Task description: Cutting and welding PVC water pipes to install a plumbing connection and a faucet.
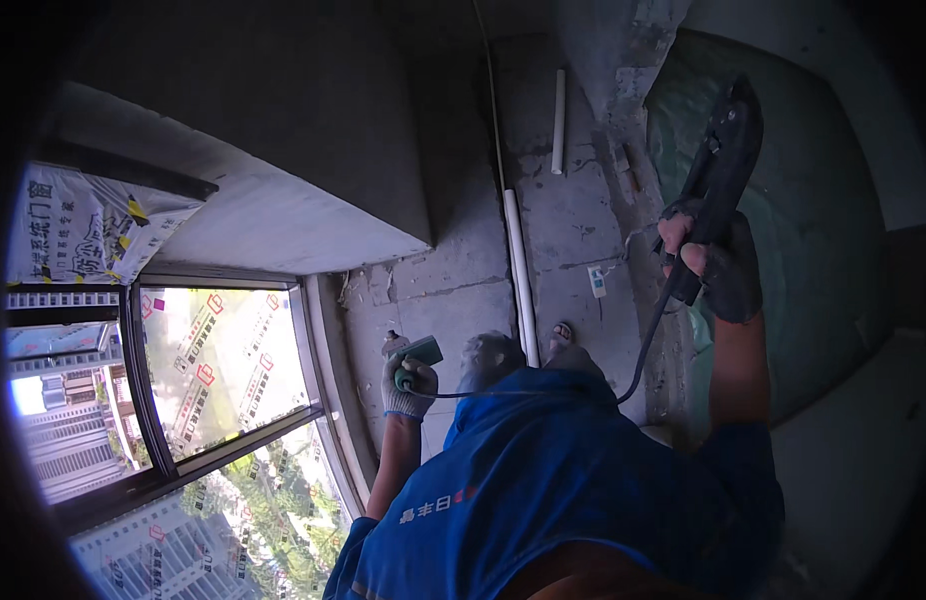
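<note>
My left hand, in a pale knit glove, is closed around a green boxy hand tool with a greyish end. What kind of tool it is I cannot make out. On the right, my right hand, in a dark glove with bare fingertips, grips a long black tool-like object, raised and slanting up. A dark cord runs from beside my right hand, across the front of my blue shirt, toward my left hand.
White pipes lie on the concrete floor, with a shorter white pipe farther off. A small white-and-blue packet lies nearby. Film-covered windows stand left, below a concrete overhang. Green sheeting covers the right side.
</note>
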